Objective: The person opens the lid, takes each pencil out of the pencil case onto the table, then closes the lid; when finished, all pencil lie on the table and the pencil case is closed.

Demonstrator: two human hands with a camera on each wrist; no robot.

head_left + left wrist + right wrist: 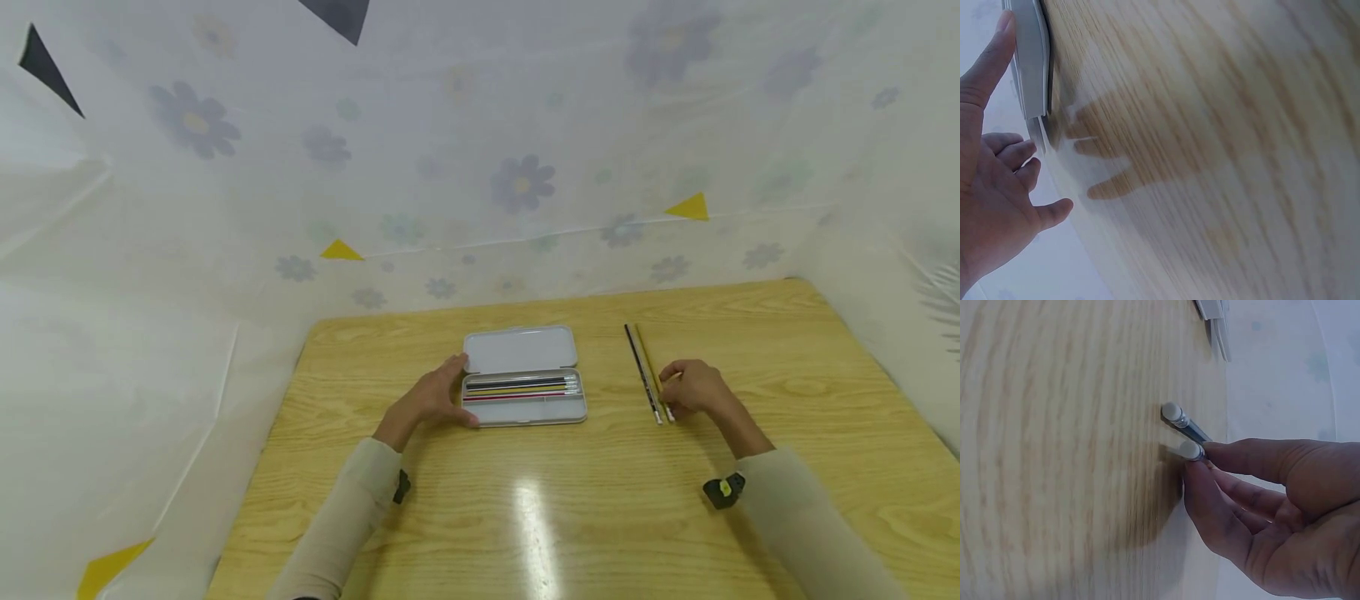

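An open grey pencil case (525, 379) lies on the wooden table (600, 517), lid (521, 348) folded back, with several pencils (521, 388) in its tray. My left hand (435, 400) rests against the case's left end, fingers straight; the left wrist view shows the case's edge (1032, 62) beside the thumb. Right of the case lie a black pencil (642, 373) and a yellow pencil (649, 362) side by side. My right hand (693, 390) pinches the yellow pencil (1192, 451) near its eraser end; the black pencil (1182, 422) lies just beside it.
White sheeting with a flower print (480, 167) hangs round the table on the left, back and right. A glare spot (528, 500) shines on the wood near the front. The case's corner (1213, 315) shows at the top of the right wrist view.
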